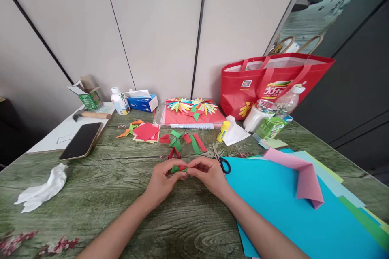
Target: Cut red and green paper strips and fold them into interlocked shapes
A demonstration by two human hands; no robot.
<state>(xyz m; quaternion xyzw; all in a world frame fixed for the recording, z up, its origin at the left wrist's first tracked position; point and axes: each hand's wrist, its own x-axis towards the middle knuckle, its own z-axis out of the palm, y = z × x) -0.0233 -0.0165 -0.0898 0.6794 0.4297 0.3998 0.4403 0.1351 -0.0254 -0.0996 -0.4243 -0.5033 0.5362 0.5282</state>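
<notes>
Close together over the middle of the table, my left hand (164, 179) and my right hand (209, 172) pinch a small folded paper piece (180, 168) in green and red. Fingers cover part of it. Just beyond lies a red folded paper piece (174, 152). Several green and red paper strips (194, 144) and folded bits (175, 143) are scattered farther back. A pair of black-handled scissors (225, 165) rests beside my right hand, its blades pointing away. Behind the scissors a yellow glue stick (223, 131) stands on the table.
Blue paper sheets (267, 210) with a folded pink sheet (308, 178) cover the right. At the left are a phone (82, 141), a hammer (94, 115) and crumpled tissue (45, 189). A red bag (237, 85), tissue pack (141, 102) and paper stars (179, 105) stand or lie at the back.
</notes>
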